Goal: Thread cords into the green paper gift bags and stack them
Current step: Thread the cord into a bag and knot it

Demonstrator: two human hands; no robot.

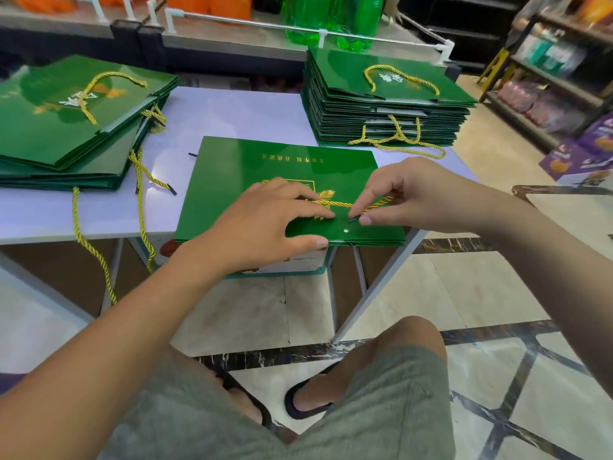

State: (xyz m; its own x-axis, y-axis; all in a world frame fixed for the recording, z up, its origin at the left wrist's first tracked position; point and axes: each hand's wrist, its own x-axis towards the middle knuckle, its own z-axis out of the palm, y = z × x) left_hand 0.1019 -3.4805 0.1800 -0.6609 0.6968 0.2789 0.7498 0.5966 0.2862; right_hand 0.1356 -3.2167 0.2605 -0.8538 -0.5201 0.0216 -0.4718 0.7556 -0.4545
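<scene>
A flat green paper gift bag (265, 161) lies on the white table (232, 111), its near edge over the table's front. A small punched hole (346, 231) shows near that edge. My left hand (265, 224) rests on the bag, thumb at the near edge and fingers on a yellow twisted cord (335, 204). My right hand (408, 194) pinches the cord just behind its black tip (352, 219), a little above the hole.
A stack of green bags (381, 104) with a cord on top stands at the back right. Another spread pile of bags (66, 127) lies at the left, with loose yellow cords (142, 200) hanging over the table edge. Green bottles (331, 18) stand behind; shelves (547, 78) to the right.
</scene>
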